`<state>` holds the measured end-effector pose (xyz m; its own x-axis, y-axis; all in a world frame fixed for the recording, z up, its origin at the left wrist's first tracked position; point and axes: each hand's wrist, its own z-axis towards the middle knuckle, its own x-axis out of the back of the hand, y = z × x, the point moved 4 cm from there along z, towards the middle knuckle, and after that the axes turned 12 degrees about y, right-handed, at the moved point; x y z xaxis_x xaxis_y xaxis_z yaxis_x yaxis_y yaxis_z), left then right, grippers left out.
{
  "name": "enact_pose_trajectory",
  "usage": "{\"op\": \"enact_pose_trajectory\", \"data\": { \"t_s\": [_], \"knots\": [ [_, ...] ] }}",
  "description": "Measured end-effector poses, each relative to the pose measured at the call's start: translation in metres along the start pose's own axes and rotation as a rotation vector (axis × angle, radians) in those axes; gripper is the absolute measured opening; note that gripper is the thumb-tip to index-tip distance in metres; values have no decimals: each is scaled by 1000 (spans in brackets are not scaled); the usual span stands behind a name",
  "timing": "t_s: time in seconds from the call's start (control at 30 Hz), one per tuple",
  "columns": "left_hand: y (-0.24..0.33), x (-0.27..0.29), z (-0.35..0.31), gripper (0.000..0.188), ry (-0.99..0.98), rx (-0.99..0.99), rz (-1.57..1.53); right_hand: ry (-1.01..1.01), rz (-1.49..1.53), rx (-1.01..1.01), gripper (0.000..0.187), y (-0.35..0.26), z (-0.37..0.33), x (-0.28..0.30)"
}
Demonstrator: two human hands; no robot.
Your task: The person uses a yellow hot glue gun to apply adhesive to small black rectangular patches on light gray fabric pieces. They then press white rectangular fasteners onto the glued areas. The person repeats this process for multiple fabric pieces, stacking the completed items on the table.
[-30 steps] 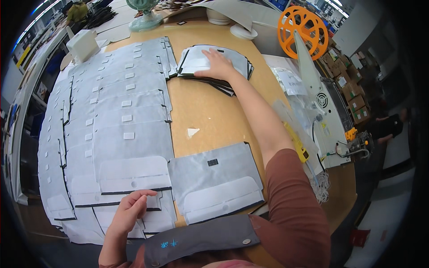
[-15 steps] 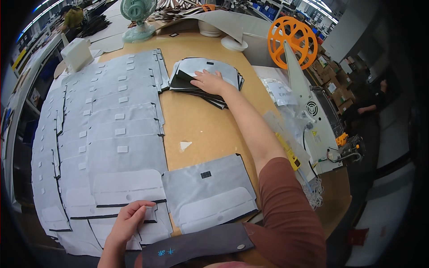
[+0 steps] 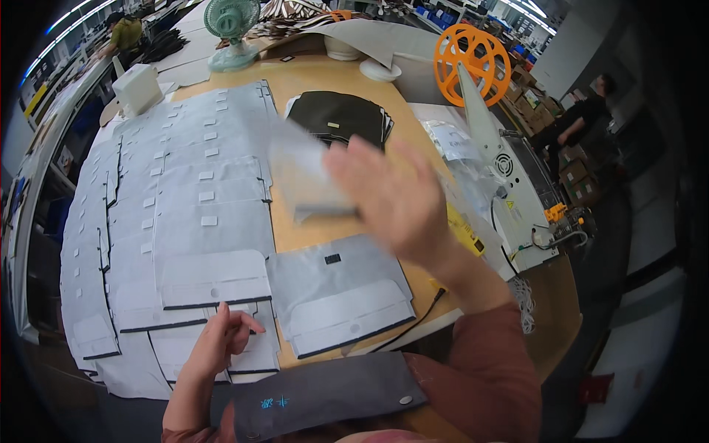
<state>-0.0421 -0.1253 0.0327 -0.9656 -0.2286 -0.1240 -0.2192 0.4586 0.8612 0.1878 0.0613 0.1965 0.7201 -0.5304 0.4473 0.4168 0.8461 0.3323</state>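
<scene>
My right hand (image 3: 395,196), blurred by motion, is above the middle of the table with a light grey fabric panel (image 3: 306,166) at its fingers, also smeared. Behind it lies a stack of dark curved panels (image 3: 336,111), a small pale label on the top one. Another grey panel (image 3: 303,266) with a small black patch and a pale flap lies flat at the front. My left hand (image 3: 225,340) hovers over the near edge of the overlapping grey panels (image 3: 177,229), fingers apart and holding nothing. Small white rectangles dot those panels.
A green fan (image 3: 233,29) and a white container (image 3: 138,90) stand at the back left. On the right are a white machine (image 3: 509,207) with an orange reel (image 3: 473,65), plastic bags (image 3: 458,151) and a black cable (image 3: 413,325). Two people are in the background.
My right hand has left the stack and come nearer with a grey panel; the stack's top now shows dark. My left hand's fingers have spread. The view has shifted slightly.
</scene>
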Motion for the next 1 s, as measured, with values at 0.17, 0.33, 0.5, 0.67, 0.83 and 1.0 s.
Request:
{"op": "enact_pose_trajectory", "data": {
  "t_s": [0.17,0.33,0.5,0.67,0.83,1.0],
  "knots": [
    [-25,-26,14,89,231,161,-124,-186,346,72,34,-112,-56,53],
    [-31,-29,3,70,146,112,270,-467,709,-2,45,-144,-107,46],
    [-7,-45,-21,39,160,-441,956,-478,769,-364,69,-102,-123,9],
    [17,-67,-53,21,81,-922,1110,-334,521,-916,72,-56,-185,-28],
    [23,-63,-76,17,60,-1051,886,-271,1123,-1457,68,-57,-215,-9],
    [4,-47,-35,33,321,-555,822,-115,939,-1570,56,-64,-224,12]
  ]
}}
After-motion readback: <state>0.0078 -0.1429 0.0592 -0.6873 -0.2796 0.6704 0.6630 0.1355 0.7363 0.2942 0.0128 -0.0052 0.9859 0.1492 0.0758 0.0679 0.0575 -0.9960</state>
